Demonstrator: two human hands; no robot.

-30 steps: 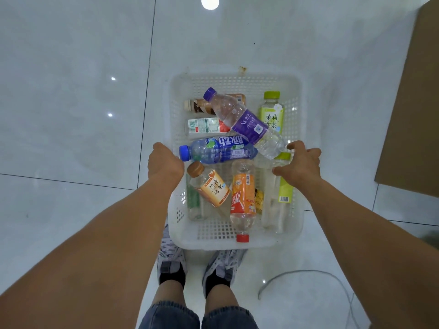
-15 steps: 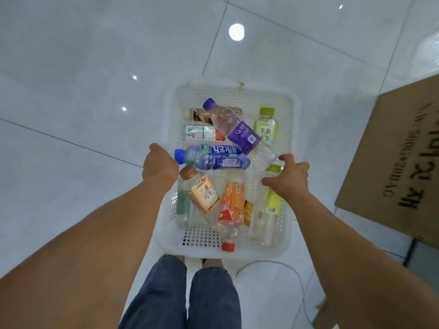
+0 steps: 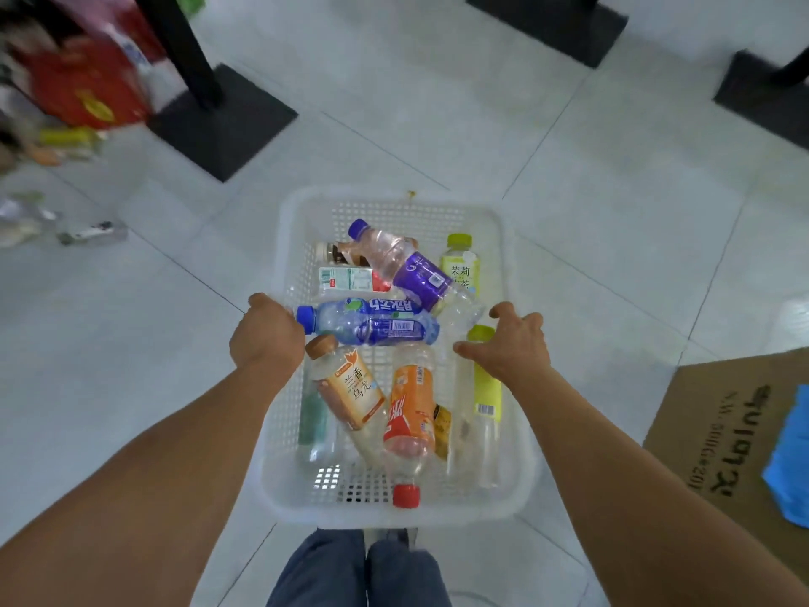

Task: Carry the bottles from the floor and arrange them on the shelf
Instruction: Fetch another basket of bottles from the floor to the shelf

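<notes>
A white perforated plastic basket (image 3: 394,199) hangs in front of me above the tiled floor. My left hand (image 3: 267,335) grips its left rim and my right hand (image 3: 512,339) grips its right rim. Inside lie several bottles: a blue-capped blue one (image 3: 372,324) across the middle, a purple-labelled clear one (image 3: 407,267), an orange one with a red cap (image 3: 411,414), a brown-capped tea bottle (image 3: 346,383) and green-capped bottles (image 3: 459,260) along the right side.
Black posts on square black base plates (image 3: 219,129) stand ahead left and at the top right. Red bags (image 3: 83,81) and loose bottles (image 3: 87,232) lie at the left. A flattened cardboard box (image 3: 735,435) with a blue item lies at the right.
I have turned and walked on with the basket held the same way. The black posts, red bags and floor bottles have come into view, and the cardboard has slid to the lower right.
</notes>
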